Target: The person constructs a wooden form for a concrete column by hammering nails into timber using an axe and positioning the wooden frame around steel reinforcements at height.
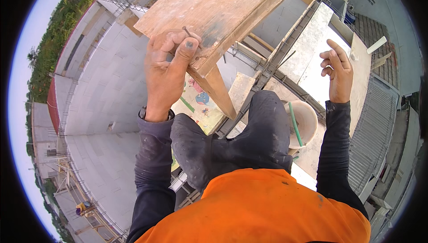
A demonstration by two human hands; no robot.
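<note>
My left hand [171, 66] pinches a dark nail [187, 33] at the near corner of a weathered plywood board [200, 6] with a wooden edge strip. Below that corner a wooden piece [216, 91] slants down between my hand and my knees. My right hand [336, 71] is raised at the right above a pale panel, holding nothing, its fingers apart and partly bent. Under the board lies a printed sheet [187, 109] with coloured pictures.
A pale bucket [305, 120] with a green tube [295, 122] stands by my right knee. Rebar beams [285, 51] run between panels [301, 53]. Tall block walls [102, 91] drop away at the left, where another person [81, 208] is on bamboo scaffolding. A corrugated roof [370, 122] lies right.
</note>
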